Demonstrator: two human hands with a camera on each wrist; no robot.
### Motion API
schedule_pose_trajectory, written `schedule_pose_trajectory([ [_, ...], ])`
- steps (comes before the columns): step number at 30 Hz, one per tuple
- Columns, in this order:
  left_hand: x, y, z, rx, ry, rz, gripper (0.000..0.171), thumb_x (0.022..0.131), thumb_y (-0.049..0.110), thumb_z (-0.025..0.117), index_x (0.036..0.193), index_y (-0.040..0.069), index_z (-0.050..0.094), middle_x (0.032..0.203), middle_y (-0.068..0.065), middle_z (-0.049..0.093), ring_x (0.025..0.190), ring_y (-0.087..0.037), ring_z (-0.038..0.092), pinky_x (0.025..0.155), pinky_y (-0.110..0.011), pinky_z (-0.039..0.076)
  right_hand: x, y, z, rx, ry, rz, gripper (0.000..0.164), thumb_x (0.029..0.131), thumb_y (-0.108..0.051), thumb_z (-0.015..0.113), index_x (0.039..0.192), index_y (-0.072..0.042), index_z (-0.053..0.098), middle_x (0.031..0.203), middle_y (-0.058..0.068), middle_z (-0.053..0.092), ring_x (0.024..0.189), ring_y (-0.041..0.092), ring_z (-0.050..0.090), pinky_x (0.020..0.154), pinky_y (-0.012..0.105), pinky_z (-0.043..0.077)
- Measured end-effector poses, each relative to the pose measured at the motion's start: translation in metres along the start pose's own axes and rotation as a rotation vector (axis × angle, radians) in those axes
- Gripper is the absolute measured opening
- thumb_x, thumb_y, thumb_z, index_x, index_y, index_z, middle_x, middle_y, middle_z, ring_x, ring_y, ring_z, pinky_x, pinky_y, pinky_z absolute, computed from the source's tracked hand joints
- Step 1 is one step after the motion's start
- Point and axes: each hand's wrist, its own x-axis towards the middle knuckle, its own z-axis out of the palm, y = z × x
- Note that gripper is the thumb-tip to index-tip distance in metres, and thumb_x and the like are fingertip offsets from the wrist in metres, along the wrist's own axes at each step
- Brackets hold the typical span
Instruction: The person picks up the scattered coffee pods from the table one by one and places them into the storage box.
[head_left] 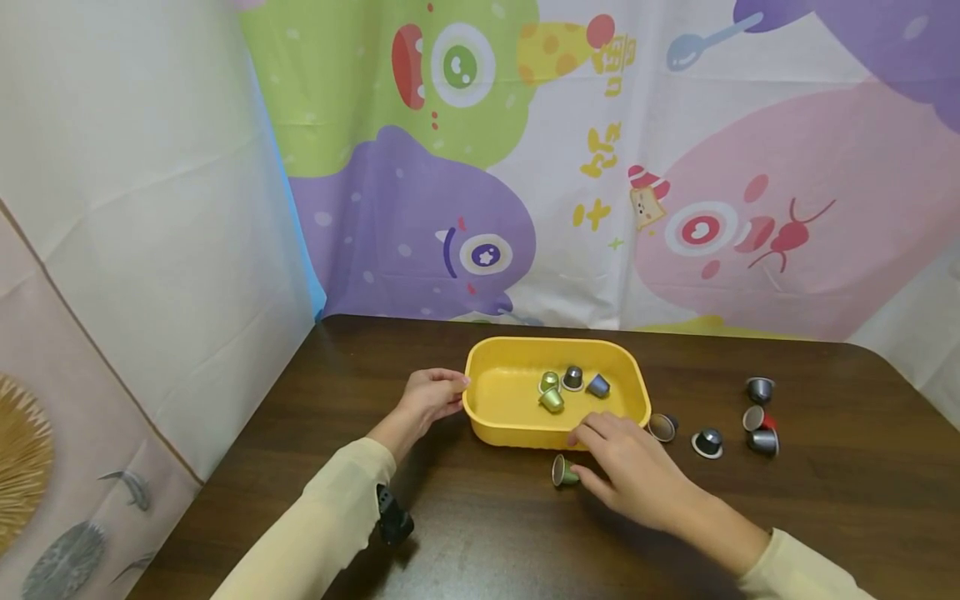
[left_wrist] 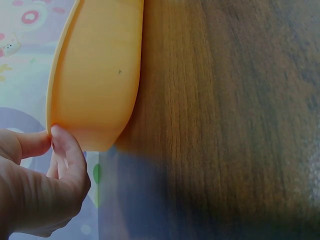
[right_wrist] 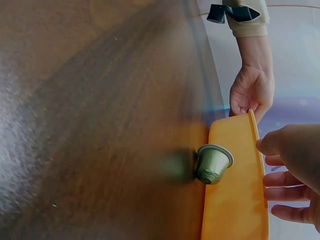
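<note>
A yellow plastic bin stands on the table with several coffee capsules inside, among them a green one and a blue one. My left hand pinches the rim at the bin's left end between thumb and fingers, as the left wrist view shows closely. Over the near right part of the rim hovers my right hand, fingers loosely bent and parted, nothing held between them. A green coffee capsule lies on its side on the table before the bin's near wall, beside my right thumb in the head view.
Right of the bin several more capsules lie on the dark wooden table: a brown one, a black one, a red one and grey ones. A patterned cloth hangs behind the table.
</note>
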Motion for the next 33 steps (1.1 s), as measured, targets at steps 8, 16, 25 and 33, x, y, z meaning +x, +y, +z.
schedule_pose_trajectory([
  [8,0.0,-0.001,0.0,-0.001,0.001,0.002,0.02,0.09,0.008,0.065,0.106,-0.002,0.065,0.095,-0.011,0.063,0.065,-0.01,0.057,0.059,-0.017,0.052,-0.005,-0.004,0.005,0.019,-0.037,-0.02,0.027,0.078,-0.027,0.079,0.097,-0.015,0.064,0.092,-0.006,0.061,0.083,0.007,0.054,0.075,0.03,0.05],
  [16,0.0,-0.001,0.0,-0.008,0.003,-0.006,0.02,0.09,0.007,0.065,0.107,-0.003,0.064,0.097,-0.013,0.062,0.067,-0.01,0.057,0.058,-0.017,0.052,-0.006,-0.004,0.009,0.034,-0.078,-0.04,0.026,0.079,-0.027,0.078,0.097,-0.016,0.063,0.089,-0.006,0.059,0.08,0.006,0.051,0.072,0.027,0.048],
  [25,0.001,0.001,0.0,-0.01,0.003,-0.022,0.022,0.09,0.009,0.065,0.109,-0.002,0.063,0.088,-0.006,0.057,0.069,-0.011,0.056,0.058,-0.016,0.051,-0.006,-0.005,0.013,0.052,-0.122,-0.044,0.022,0.079,-0.027,0.078,0.093,-0.02,0.061,0.089,-0.009,0.058,0.082,0.005,0.052,0.074,0.028,0.048],
  [33,0.001,0.001,0.0,-0.015,0.004,-0.021,0.022,0.09,0.009,0.065,0.11,-0.002,0.063,0.086,-0.006,0.057,0.068,-0.01,0.055,0.057,-0.016,0.051,-0.007,-0.005,0.018,0.037,-0.141,-0.06,0.025,0.077,-0.027,0.079,0.092,-0.021,0.061,0.089,-0.01,0.055,0.084,0.006,0.053,0.075,0.028,0.049],
])
